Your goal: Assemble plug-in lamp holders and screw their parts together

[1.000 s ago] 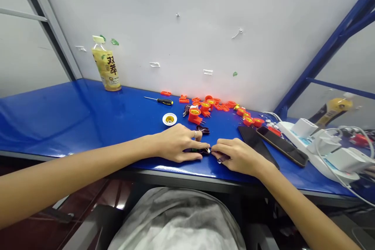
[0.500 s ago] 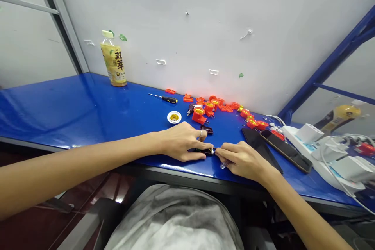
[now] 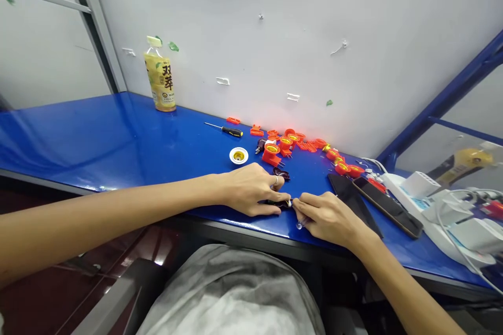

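Note:
My left hand [image 3: 253, 191] rests near the front edge of the blue table [image 3: 149, 152], its fingers closed on a small dark part [image 3: 281, 203] with a white bit at its right end. Close on the right, my right hand [image 3: 326, 214] is closed round a tool with a clear handle [image 3: 302, 224], whose tip meets the dark part near the white bit. Just behind my left fingers lies another dark brown piece [image 3: 281, 173]. A white round socket [image 3: 238, 156] with a brass inside sits beyond my left hand.
Orange lamp sockets [image 3: 271, 154] and orange pieces line the back, near a screwdriver [image 3: 228, 130]. A yellow drink bottle [image 3: 160, 78] stands back left. At right are a phone [image 3: 387, 207], a black slab [image 3: 353, 201] and a white power strip [image 3: 436, 230] with chargers.
The view has shifted slightly, so the things on the table appear a little further right. Both hands keep nearly the same pose on the dark part and the tool.

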`<state>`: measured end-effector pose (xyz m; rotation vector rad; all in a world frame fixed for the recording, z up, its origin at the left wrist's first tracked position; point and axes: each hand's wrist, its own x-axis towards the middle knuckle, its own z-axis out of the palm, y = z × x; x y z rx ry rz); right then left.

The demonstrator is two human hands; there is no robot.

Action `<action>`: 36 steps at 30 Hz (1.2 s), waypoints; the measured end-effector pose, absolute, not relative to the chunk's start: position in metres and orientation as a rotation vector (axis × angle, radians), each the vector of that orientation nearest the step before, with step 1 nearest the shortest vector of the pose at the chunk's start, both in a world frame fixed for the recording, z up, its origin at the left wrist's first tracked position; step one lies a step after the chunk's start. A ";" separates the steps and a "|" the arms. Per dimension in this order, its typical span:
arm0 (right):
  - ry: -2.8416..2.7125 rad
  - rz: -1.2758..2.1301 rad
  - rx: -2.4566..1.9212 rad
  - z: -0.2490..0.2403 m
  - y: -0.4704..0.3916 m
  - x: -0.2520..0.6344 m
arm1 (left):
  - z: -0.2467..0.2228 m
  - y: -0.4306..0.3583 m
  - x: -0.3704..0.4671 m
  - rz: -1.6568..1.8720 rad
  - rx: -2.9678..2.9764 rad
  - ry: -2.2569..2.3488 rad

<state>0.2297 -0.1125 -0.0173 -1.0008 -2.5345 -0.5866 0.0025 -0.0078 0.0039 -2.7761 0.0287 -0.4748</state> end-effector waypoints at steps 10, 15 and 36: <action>-2.533 -0.595 -0.959 -0.017 -0.114 0.228 | 0.004 -0.010 0.002 -0.484 -2.780 0.013; -2.569 -0.428 -1.005 -0.013 -0.114 0.228 | 0.002 -0.010 0.002 -0.499 -2.792 0.010; -2.624 -0.341 -1.124 -0.011 -0.112 0.233 | 0.002 -0.008 0.002 -0.531 -2.784 0.108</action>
